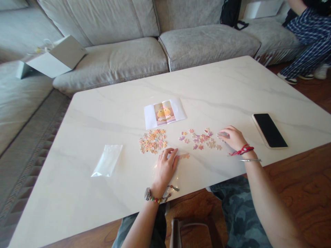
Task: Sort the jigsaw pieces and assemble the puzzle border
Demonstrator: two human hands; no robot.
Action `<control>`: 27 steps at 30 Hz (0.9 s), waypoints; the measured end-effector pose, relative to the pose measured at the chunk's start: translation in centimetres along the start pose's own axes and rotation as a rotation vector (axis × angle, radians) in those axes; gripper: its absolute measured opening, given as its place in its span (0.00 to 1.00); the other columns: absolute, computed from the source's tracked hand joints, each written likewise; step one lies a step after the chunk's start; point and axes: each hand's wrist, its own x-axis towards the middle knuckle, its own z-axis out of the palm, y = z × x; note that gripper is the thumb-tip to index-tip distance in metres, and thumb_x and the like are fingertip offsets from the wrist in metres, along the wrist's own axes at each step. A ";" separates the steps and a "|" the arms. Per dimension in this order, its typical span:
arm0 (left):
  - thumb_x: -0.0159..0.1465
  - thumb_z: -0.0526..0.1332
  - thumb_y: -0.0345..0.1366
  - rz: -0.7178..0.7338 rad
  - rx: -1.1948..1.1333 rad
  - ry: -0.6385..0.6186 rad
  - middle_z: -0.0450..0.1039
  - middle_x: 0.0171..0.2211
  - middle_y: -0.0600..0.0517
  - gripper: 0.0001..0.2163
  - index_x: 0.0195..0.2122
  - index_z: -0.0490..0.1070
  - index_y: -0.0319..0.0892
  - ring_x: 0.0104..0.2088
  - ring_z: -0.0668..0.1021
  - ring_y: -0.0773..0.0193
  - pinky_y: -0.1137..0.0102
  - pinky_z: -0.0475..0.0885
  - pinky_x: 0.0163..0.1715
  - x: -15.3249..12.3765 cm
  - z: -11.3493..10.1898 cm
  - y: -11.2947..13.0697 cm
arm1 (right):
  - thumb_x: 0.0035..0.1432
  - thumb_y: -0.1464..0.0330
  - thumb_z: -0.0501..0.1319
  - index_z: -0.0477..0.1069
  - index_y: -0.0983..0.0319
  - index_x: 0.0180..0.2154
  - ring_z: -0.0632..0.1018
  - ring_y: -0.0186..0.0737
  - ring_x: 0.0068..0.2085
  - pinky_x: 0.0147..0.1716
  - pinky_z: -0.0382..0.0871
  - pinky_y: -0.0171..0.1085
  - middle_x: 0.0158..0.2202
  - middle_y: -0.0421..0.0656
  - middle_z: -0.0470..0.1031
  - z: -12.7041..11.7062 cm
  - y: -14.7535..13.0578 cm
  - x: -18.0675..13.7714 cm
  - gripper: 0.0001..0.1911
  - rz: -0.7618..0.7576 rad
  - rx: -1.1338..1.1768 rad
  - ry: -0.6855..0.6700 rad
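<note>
My left hand (165, 167) rests on the white table, fingers loosely bent and a little apart, beside a short strip of joined puzzle pieces (184, 156). A heap of orange and yellow puzzle pieces (153, 141) lies just beyond its fingertips. To the right, my right hand (234, 137) has its thumb and fingers brought together around a small pale puzzle piece (220, 135), mostly hidden by the fingers. Loose pink, purple and cream puzzle pieces (203, 138) spread to its left. Behind both groups lies a creased paper with a printed picture (164, 113) of yellow figures.
A clear plastic bag (107, 160) lies on the table (77, 137) at left, and a phone (269, 130) at right. Beyond stands a grey sofa (207, 41) with a white box (58, 57) and a black bag (230, 13). Someone in checked trousers (309, 38) is at far right.
</note>
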 end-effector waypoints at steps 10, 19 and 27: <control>0.63 0.51 0.34 0.008 0.010 0.004 0.67 0.40 0.47 0.12 0.46 0.66 0.42 0.40 0.71 0.62 0.64 0.69 0.41 -0.1 0.0 -0.2 | 0.49 0.69 0.56 0.71 0.61 0.28 0.69 0.36 0.26 0.31 0.67 0.37 0.28 0.43 0.70 0.2 -1.7 0.0 0.06 -0.002 0.028 0.154; 0.62 0.52 0.33 0.014 0.008 0.021 0.66 0.41 0.47 0.12 0.46 0.66 0.43 0.40 0.71 0.61 0.63 0.69 0.41 -0.1 0.0 -0.5 | 0.50 0.68 0.56 0.72 0.61 0.28 0.70 0.35 0.27 0.30 0.66 0.36 0.30 0.43 0.71 -0.8 -2.5 -0.4 0.07 -0.017 0.065 0.111; 0.63 0.51 0.34 0.015 -0.006 0.039 0.66 0.41 0.47 0.12 0.46 0.66 0.44 0.40 0.71 0.62 0.63 0.69 0.42 -0.1 0.2 -0.8 | 0.47 0.65 0.60 0.72 0.60 0.31 0.68 0.33 0.25 0.27 0.64 0.34 0.27 0.41 0.70 -2.8 1.2 -2.7 0.08 0.007 0.075 -0.150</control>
